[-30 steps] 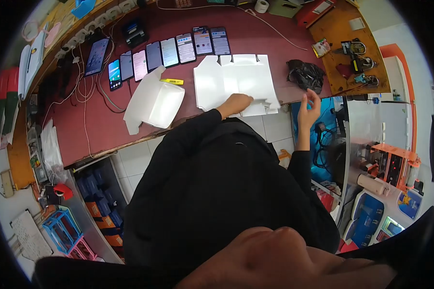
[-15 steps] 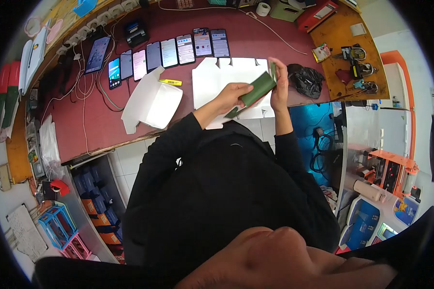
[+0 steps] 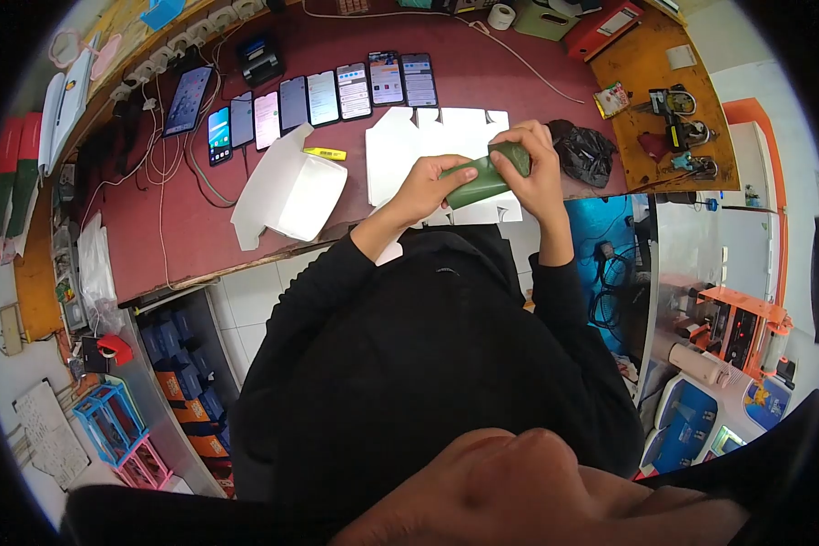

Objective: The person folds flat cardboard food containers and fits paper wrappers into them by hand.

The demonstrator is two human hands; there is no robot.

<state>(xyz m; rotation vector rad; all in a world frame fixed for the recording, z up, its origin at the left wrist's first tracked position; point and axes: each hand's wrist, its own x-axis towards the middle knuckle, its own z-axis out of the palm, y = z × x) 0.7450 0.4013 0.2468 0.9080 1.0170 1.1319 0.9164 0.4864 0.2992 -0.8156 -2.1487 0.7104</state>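
Both hands grip a green folded card piece (image 3: pixel 479 184) over the front edge of the desk. My left hand (image 3: pixel 425 189) pinches its left end, thumb on top. My right hand (image 3: pixel 539 173) wraps round its right end, fingers bent over it. Beneath and behind lie flat white cardboard sheets (image 3: pixel 396 150) with slots along the far edge. A partly folded white box (image 3: pixel 311 196) rests to the left, with a yellow label strip (image 3: pixel 325 154) behind it. Past my right hand sits a crumpled black plastic bag (image 3: pixel 584 153).
Several lit phones (image 3: pixel 321 98) stand in a row across the red desk (image 3: pixel 191 246). A larger tablet-like device (image 3: pixel 188 100) and white cables are at the left. A wooden shelf (image 3: pixel 651 82) with small tools stands at the right, and a red binder (image 3: pixel 602 27) behind.
The green piece came into view between my hands and is now bent more level. My right hand moved from beside the bag onto it; my left hand left the white sheets.
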